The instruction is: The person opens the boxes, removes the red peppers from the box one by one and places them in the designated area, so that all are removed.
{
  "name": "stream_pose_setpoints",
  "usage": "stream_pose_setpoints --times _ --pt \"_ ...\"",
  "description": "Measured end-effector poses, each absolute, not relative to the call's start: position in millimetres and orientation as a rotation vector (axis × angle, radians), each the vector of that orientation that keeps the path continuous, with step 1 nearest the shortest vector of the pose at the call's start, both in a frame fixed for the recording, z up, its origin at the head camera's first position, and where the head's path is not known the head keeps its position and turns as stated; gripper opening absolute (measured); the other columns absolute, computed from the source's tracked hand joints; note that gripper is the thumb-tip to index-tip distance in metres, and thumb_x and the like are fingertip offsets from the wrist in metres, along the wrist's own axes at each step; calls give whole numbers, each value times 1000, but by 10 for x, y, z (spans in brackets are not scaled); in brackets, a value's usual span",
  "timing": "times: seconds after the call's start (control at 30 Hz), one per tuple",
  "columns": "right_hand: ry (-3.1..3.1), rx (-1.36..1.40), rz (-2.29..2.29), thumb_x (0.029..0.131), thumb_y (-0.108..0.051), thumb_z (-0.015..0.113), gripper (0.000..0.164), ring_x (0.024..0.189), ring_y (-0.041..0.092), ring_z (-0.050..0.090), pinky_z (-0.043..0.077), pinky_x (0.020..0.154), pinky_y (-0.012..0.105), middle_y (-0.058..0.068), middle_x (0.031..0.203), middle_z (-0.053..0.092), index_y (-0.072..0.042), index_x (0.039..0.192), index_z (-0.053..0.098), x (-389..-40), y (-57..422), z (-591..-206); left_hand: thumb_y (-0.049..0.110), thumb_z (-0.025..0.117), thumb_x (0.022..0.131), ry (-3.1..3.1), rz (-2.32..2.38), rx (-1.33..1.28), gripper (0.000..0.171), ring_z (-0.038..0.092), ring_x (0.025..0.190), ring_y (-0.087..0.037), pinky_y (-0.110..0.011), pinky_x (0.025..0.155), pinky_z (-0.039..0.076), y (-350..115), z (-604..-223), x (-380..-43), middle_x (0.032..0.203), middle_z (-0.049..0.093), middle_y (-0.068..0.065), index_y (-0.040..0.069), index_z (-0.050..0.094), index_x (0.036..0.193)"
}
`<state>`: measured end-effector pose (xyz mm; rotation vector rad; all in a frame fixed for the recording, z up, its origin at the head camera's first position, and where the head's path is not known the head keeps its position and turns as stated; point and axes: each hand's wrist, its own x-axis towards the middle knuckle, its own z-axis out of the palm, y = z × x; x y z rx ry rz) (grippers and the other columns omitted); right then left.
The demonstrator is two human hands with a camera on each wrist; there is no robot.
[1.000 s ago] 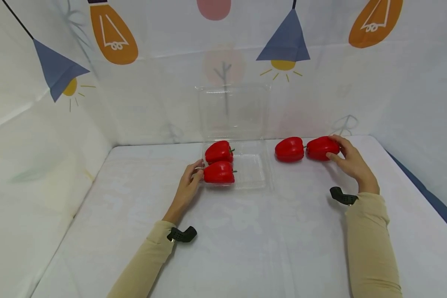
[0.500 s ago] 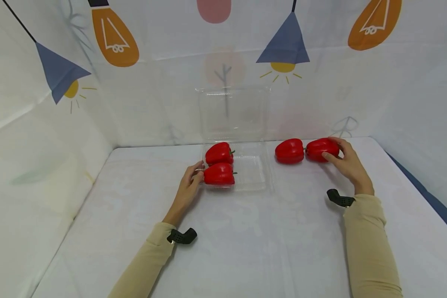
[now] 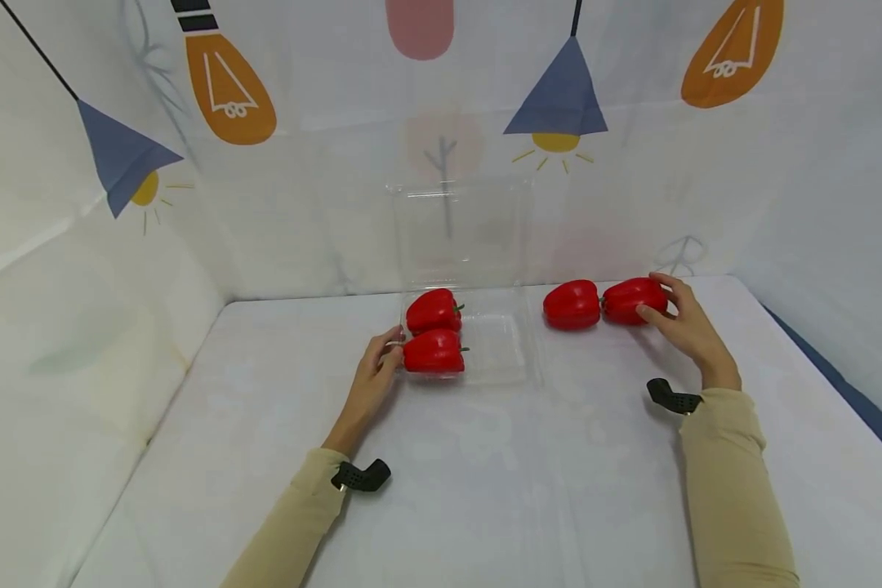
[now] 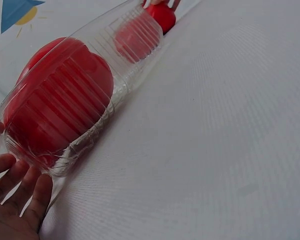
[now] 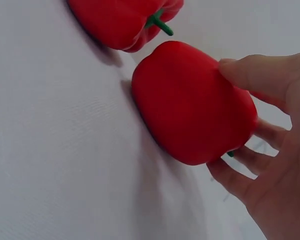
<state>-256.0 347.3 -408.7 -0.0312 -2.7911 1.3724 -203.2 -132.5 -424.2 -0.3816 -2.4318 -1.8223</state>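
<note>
My right hand [image 3: 691, 327] holds a red bell pepper [image 5: 190, 102] by its right end, thumb on one side and fingers on the other. Just left of it lies another red bell pepper [image 3: 572, 305], its green stem toward the held one. A clear hinged plastic container [image 3: 496, 347] stands left of these, its lid [image 3: 459, 233] raised at the back. Two more bell peppers, a rear one [image 3: 434, 310] and a front one [image 3: 434, 351], fill the container's left half. My left hand [image 3: 371, 376] touches the container's left end with spread fingers [image 4: 37, 197].
A white cloth [image 3: 485, 474] covers the table. Close behind the table's back edge hangs a printed white curtain [image 3: 323, 188], with the raised lid in front of it. A side curtain [image 3: 103, 367] borders the table at the left.
My right thumb has shifted left onto the bell pepper as the right hand closed in on it. The left hand stays at the container. The head view has tilted up slightly.
</note>
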Motion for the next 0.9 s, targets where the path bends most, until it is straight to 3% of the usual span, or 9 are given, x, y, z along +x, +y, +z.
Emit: stream_pose_setpoints --times 0.13,0.33,0.57,0.73,0.9 --pt "-2781 -8 1362 95 -35 53 74 143 45 8 24 106 65 19 158 3 -18 152 9 -2545 3473 -4045 7 45 99 -2423 -1837 -376 43 48 122 -35 -10 85 45 -1328 -4260 -2021 134 45 -24 -4 39 140" --pt "-2635 32 1274 98 -26 45 60 141 46 15 19 110 63 25 153 17 -8 149 21 -2532 3484 -3971 9 45 99 -2444 -1826 -361 43 48 123 -33 -10 86 44 -1325 -4252 -2026 134 46 -22 -2 40 140" --pt "-2501 -42 1244 99 -32 41 49 141 32 25 19 116 52 14 151 31 -18 146 33 -2528 3344 -3874 10 46 99 -2464 -1804 -343 43 49 122 -33 -12 87 44 -1321 -4239 -2004 133 47 -22 -1 40 140" --pt "-2420 52 1216 99 -27 44 46 135 29 36 23 117 45 15 143 43 -14 142 38 -2537 3220 -3813 10 46 99 -2462 -1804 -347 43 49 122 -33 -10 86 43 -1319 -4235 -2007 133 48 -22 -1 40 140" --pt "-2413 97 1207 99 -27 45 45 132 25 40 23 117 37 15 140 47 -18 142 38 -2535 3132 -3788 10 46 99 -2450 -1808 -366 43 49 123 -33 -17 90 45 -1326 -4248 -2012 134 47 -22 -2 40 140"
